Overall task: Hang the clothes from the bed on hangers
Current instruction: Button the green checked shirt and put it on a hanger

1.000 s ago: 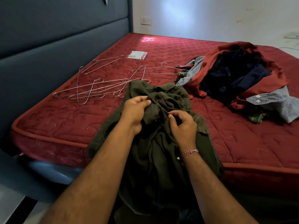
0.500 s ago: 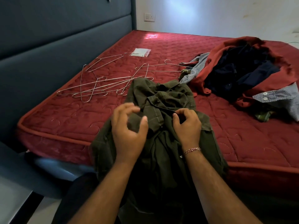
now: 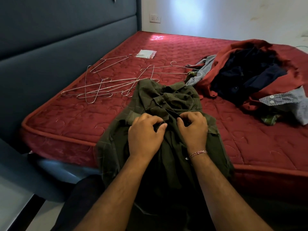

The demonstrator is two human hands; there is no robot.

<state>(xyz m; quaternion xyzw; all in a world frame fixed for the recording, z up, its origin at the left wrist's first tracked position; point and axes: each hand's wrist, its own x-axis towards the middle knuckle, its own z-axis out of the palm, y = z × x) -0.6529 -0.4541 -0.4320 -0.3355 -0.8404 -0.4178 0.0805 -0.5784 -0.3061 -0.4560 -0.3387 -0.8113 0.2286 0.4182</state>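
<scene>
On the near edge of the red mattress lies a dark olive-green shirt, collar end pointing away toward the wall and its lower part draping over the mattress edge toward the person. Both hands work at the front of the shirt, side by side near its middle. The left hand has its fingers curled into the fabric, thumb and fingertips pinching a fold of it. The right hand is likewise curled, its fingers bunched on the cloth just beside the left hand's thumb; a thin red-and-white thread bracelet circles that wrist.

Beyond the shirt's collar, and to its left, a loose scatter of bare wire hangers lies flat on the mattress, several overlapping, one touching or just beside the top of the shirt. Farther back sits a small clear plastic packet. To the right, well apart from the hands, a pile of clothes is heaped on the bed: a red garment wrapped around dark navy fabric, with grey-patterned cloth at both ends and a bit of green plaid at the pile's near right edge. A padded dark blue headboard runs along the left side, and a wall socket sits on the pale wall behind.
</scene>
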